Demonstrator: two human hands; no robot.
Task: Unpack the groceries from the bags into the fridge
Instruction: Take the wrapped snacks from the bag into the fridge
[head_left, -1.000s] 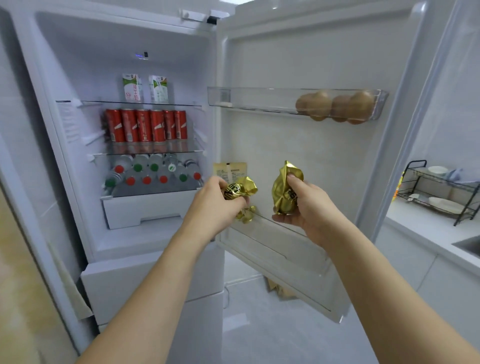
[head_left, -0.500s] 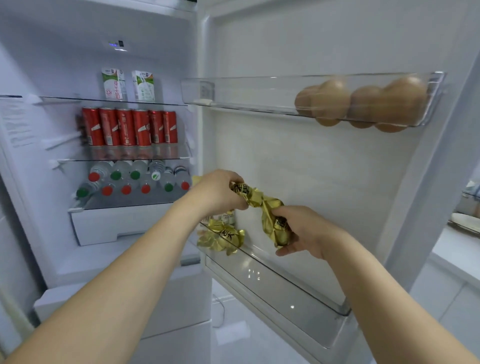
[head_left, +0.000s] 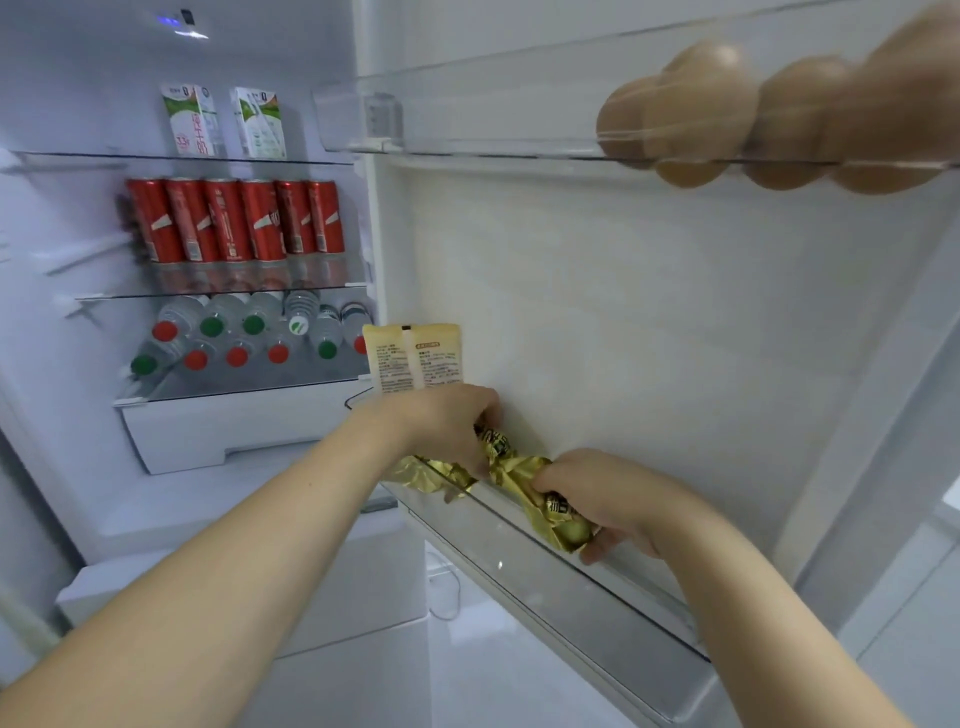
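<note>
head view: both hands (head_left: 447, 428) (head_left: 605, 499) grip gold packets (head_left: 558, 514) in lower door bin (head_left: 597, 587); eggs (head_left: 696, 111) fill upper bin (head_left: 467, 122).

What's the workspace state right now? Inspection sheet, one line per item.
Surface: lower door shelf, clear rim, right part bare.
Job's things: gold foil packets, one per hand, going into that shelf; another lies there.
Clutter: pale pouch upright at the shelf's left end.
Grippers: left hand and right hand each grip a packet.
Cables: thin cable on the floor below the door.
Surroundings: eggs in upper door shelf; cartons, red cans, bottles inside.
</note>
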